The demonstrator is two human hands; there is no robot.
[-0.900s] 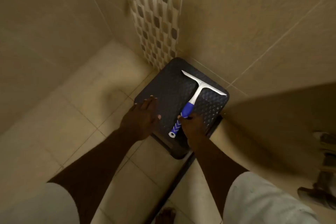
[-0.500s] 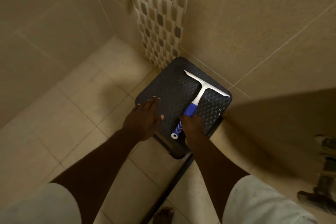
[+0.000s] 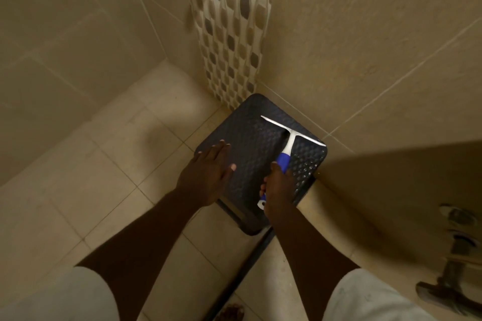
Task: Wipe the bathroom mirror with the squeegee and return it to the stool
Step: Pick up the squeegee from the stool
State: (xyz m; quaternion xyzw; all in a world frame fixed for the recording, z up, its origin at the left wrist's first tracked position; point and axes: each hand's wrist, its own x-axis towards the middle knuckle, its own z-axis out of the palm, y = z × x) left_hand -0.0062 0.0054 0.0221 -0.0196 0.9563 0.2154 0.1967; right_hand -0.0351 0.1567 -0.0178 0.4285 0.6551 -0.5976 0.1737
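Blue-and-white squeegee [image 3: 285, 150] lay on the dark textured stool [image 3: 250, 143] in the tiled corner — blade toward the wall. Right hand [image 3: 277, 190] was closed around its handle. Left hand [image 3: 206, 176] rested flat on the stool's left edge — fingers spread, holding nothing.

Left hand [image 3: 208, 173] flat, right hand [image 3: 277, 191] clenched

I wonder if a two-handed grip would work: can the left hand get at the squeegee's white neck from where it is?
Probably yes: the left hand lies flat on the stool, and only bare stool top separates it from the squeegee neck, which shows uncovered above the right hand.
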